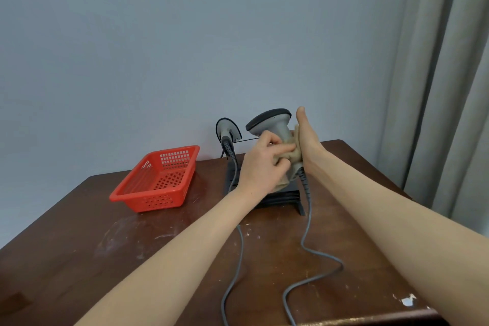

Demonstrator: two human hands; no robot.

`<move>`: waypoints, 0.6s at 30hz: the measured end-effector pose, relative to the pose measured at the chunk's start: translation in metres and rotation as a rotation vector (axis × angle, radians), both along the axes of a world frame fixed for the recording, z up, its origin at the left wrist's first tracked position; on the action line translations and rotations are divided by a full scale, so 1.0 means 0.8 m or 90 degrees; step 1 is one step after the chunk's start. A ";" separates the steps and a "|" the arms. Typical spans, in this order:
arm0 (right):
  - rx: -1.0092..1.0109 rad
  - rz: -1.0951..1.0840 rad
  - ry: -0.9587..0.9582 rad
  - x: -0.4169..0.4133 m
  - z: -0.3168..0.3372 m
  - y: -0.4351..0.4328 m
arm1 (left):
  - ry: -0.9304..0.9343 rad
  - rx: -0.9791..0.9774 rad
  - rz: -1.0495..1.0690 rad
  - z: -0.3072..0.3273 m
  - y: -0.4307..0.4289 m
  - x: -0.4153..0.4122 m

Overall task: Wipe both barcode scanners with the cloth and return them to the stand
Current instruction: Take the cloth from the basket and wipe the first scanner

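A grey barcode scanner (272, 124) with a dark head is held upright above the black stand (280, 200). My right hand (311, 141) wraps its handle from the right, thumb pointing up, fingers hidden behind. A beige cloth (292, 155) is bunched around the handle between both hands. My left hand (264, 161) pinches the cloth against the handle from the left, with a fold hanging below it. The second scanner (228, 132) rests at the stand's back left, head facing away. Each scanner trails a grey cable (307, 225) toward me.
A red perforated plastic basket (158, 180) stands left of the stand on the brown wooden table (105, 246). The two cables loop across the table's front. A wall is close behind, and grey curtains (449, 87) hang at the right.
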State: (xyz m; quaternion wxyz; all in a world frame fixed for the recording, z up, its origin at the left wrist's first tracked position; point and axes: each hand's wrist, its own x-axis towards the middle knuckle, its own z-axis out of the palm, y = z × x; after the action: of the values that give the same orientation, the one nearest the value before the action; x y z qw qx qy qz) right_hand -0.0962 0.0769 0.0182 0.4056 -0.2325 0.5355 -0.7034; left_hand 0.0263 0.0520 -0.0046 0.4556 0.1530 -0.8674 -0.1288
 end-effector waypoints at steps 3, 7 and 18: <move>0.014 0.019 0.000 -0.003 -0.004 0.000 | -0.007 -0.023 -0.025 -0.003 -0.005 0.005; -0.011 0.008 0.036 0.002 -0.007 -0.005 | 0.027 0.043 0.058 0.021 -0.020 -0.003; 0.008 0.006 0.039 -0.005 -0.003 0.000 | 0.022 -0.001 -0.005 0.007 -0.015 -0.003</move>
State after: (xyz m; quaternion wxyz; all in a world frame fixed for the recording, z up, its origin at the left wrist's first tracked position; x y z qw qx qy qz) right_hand -0.1002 0.0772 0.0155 0.3938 -0.2540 0.5510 -0.6905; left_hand 0.0243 0.0402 0.0008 0.4699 0.1472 -0.8602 -0.1328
